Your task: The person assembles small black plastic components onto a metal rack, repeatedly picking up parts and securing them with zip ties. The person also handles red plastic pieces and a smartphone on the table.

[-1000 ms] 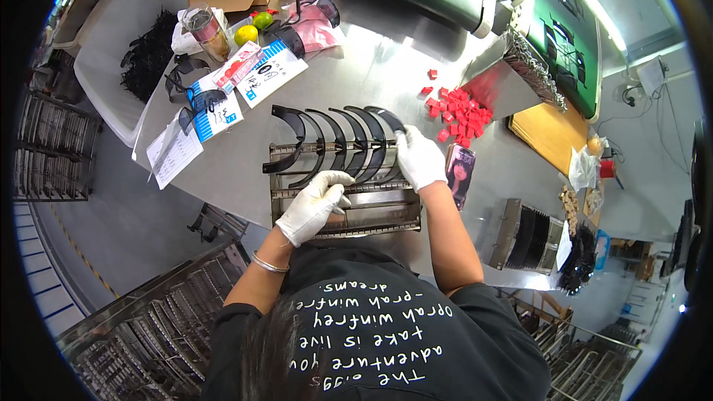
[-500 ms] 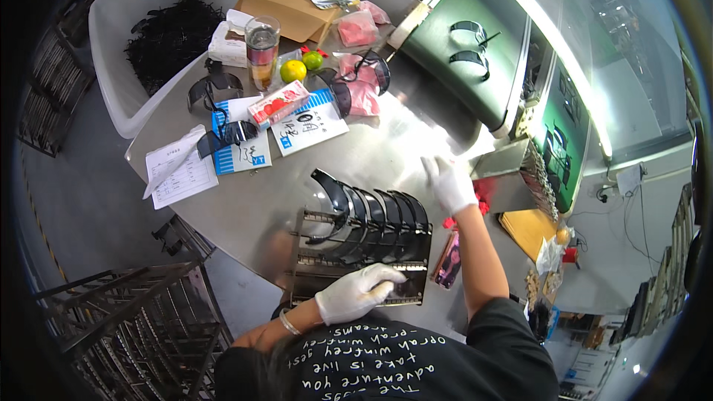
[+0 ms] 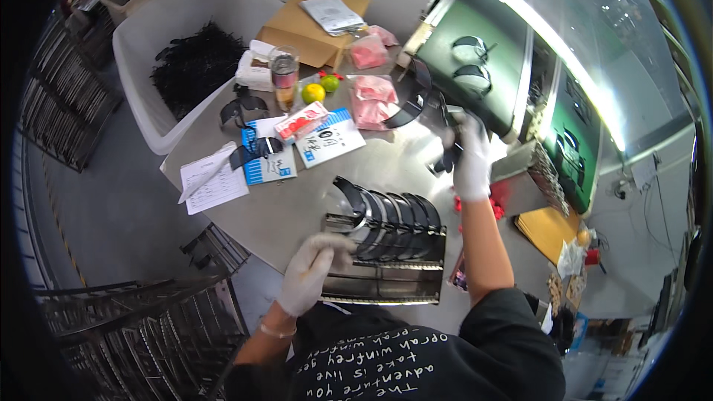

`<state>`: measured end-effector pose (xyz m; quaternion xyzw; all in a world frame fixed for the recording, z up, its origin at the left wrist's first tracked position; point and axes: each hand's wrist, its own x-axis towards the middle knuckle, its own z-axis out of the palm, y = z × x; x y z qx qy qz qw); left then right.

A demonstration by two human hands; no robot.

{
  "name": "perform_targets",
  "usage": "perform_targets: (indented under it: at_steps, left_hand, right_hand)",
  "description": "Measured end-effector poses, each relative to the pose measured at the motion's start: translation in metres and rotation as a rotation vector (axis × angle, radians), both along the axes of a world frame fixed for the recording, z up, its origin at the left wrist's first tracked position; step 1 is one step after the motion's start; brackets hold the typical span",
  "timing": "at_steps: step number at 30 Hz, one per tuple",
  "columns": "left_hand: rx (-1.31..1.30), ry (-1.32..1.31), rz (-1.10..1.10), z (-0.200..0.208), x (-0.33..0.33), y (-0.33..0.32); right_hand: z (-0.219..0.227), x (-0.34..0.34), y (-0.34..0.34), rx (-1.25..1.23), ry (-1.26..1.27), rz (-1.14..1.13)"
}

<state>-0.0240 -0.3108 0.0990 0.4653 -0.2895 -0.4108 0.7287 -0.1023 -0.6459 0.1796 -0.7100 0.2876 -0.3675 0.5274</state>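
My right hand, in a white glove and smeared by motion, is closed on a pair of dark wraparound glasses over the table's far right. Their curved lens reaches left toward the pink bags. My left hand, also gloved, has its fingers curled at the near left corner of a metal rack. Its fingertips are blurred, and whether they grip the rack is unclear. Several dark curved lenses stand upright in a row in the rack.
On the metal table lie more dark glasses, blue-white cards, paper sheets, a drinking glass, fruit and pink bags. A white bin stands far left. A green conveyor runs at right.
My right hand has taken up the dark glasses from beside the pink bags. My left hand has moved left, from the rack's near right to its left corner. The view has shifted slightly.
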Motion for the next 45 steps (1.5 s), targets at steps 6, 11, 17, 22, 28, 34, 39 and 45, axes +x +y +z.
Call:
perform_targets:
  at_steps: [6,11,17,22,28,34,39,45]
  left_hand:
    - [-0.001,-0.516,0.13,0.018,-0.06,-0.131]
    - [0.229,-0.19,0.136,-0.009,-0.053,-0.096]
    - [0.384,-0.208,0.082,0.059,-0.046,-0.054]
    - [0.524,-0.37,0.278,0.031,-0.081,-0.039]
    - [0.487,-0.436,0.312,0.013,-0.103,-0.019]
    - [0.557,-0.523,0.197,0.029,-0.118,-0.001]
    - [0.179,-0.41,-0.095,0.025,-0.135,-0.006]
    - [0.268,0.762,0.0,0.069,0.009,-0.007]
  right_hand:
    - [-0.009,-0.142,0.096,0.189,0.105,0.229]
    - [-0.026,-0.218,0.065,0.229,0.195,-0.154]
    - [-0.176,-0.222,0.03,0.006,0.481,-0.037]
    - [-0.129,-0.194,0.035,-0.048,0.722,0.032]
    - [-0.135,-0.203,0.028,-0.07,0.759,0.054]
    - [-0.132,-0.195,-0.003,-0.283,0.834,0.205]
    - [-0.092,-0.214,0.092,0.181,0.284,0.567]
    - [-0.031,-0.19,0.159,-0.242,0.344,0.097]
